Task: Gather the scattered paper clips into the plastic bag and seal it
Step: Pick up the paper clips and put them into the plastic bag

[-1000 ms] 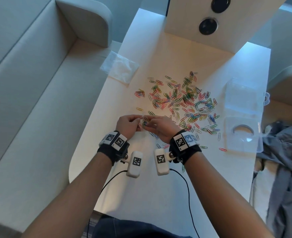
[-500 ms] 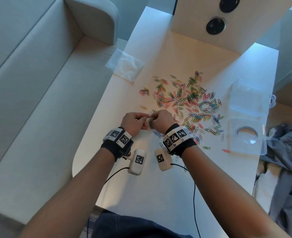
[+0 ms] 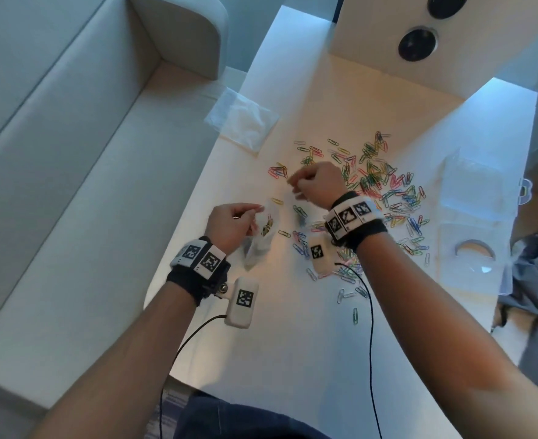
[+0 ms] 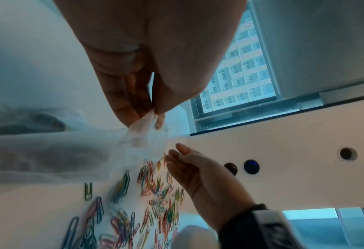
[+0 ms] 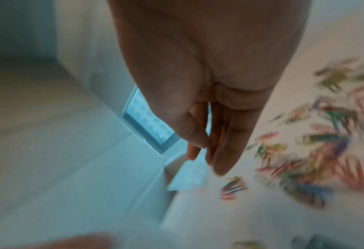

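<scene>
Office lounge, seemingly: white table [image 3: 293, 327] sitting beside cushioned bench seating [image 3: 71, 185]; window [image 4: 238, 79] showing high-rise facade.

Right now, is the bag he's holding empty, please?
No. The bag, pinched by the left hand, already holds a few clips.

Clear bag [image 3: 259, 239] — clips [image 3: 385, 185] scattered.

— Where could my hands pass?
— Bare table [image 3: 280, 359] lay near me, below the last clips [image 3: 385, 185].
— What blocked the way?
— The clips crowded the middle, a clear box [image 3: 476, 236] stood to their right, a panel [image 3: 372, 33] closed the far end.
</scene>
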